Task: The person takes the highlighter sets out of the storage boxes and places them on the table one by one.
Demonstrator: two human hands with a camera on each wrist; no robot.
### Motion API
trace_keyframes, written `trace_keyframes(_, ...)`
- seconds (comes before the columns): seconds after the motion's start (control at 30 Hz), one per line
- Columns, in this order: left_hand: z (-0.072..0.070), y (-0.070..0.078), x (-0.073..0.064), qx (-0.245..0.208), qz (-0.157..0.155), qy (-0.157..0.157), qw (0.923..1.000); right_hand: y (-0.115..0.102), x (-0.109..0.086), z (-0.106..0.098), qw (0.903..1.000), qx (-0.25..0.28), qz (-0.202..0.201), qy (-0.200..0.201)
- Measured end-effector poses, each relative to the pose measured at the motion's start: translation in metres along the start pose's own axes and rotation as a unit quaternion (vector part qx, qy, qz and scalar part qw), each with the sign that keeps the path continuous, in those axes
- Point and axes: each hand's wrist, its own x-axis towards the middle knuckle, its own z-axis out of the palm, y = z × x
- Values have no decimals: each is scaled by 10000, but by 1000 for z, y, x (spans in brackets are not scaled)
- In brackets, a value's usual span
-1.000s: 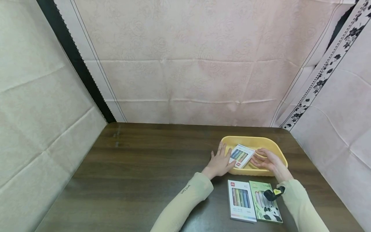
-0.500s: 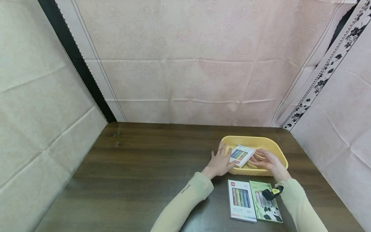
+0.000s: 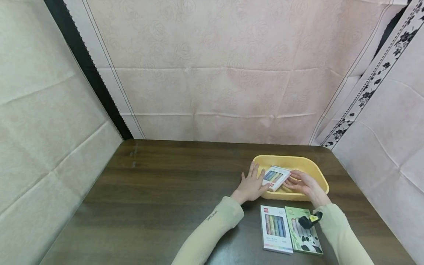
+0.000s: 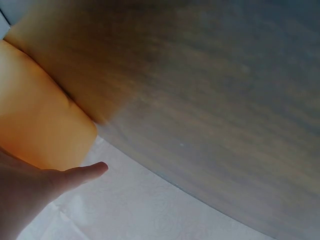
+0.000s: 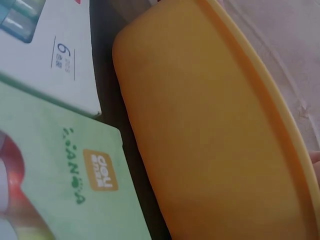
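Observation:
In the head view a small white box of coloured pens [image 3: 275,177] lies slanted inside a yellow plastic basket [image 3: 299,159]. My right hand [image 3: 306,187] reaches over the basket and holds the box by its right edge with curled fingertips. At the basket's left side my left hand [image 3: 250,187] rests with fingers spread, its thumb by the box's lower left corner. The left wrist view has my left thumb [image 4: 82,175] stretched out beside the basket wall [image 4: 47,110]. From the right wrist, the basket wall [image 5: 210,125] hides most of my right hand.
In front of the basket, a larger white pen box [image 3: 275,244] and a green panda pen box [image 3: 306,237] lie side by side on the brown wooden table [image 3: 159,198]. Pale cloth [image 3: 212,92] hangs behind the table and along both sides.
My right hand has shifted slightly left and the small pen box's right side has turned a little with it. My left hand keeps its place.

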Motion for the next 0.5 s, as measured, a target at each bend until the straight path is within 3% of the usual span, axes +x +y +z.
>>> trace_keyframes(0.5, 0, 1, 0, 2, -49, -48, 10000, 2, 6, 0, 9990, -216, 175, -349)
